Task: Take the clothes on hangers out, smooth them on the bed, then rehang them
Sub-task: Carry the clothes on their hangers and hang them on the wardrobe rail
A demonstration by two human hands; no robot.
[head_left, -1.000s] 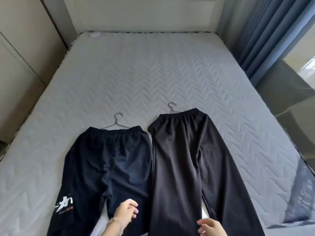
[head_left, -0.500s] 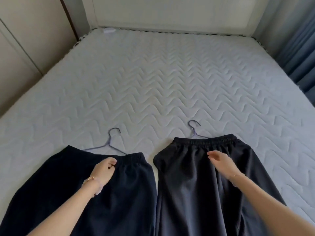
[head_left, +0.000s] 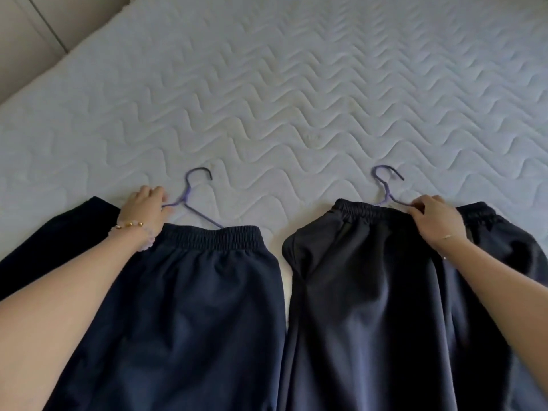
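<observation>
Two pairs of dark trousers lie flat side by side on the bed, waistbands away from me. The navy trousers (head_left: 189,307) are on the left, the black trousers (head_left: 382,298) on the right. A purple wire hanger (head_left: 194,191) sticks out above the navy waistband; my left hand (head_left: 145,207) grips its left shoulder wire. A second purple hanger (head_left: 385,185) pokes out of the black waistband; my right hand (head_left: 436,219) pinches its right wire at the waistband. Most of both hangers is hidden inside the trousers.
The quilted light grey mattress (head_left: 296,99) stretches away beyond the trousers. A beige wall or cabinet panel (head_left: 26,40) runs along the bed's left edge.
I have leaned closer over the bed. Both hands have moved forward from the trousers' fabric to the waistbands and taken hold of the two hangers' wires.
</observation>
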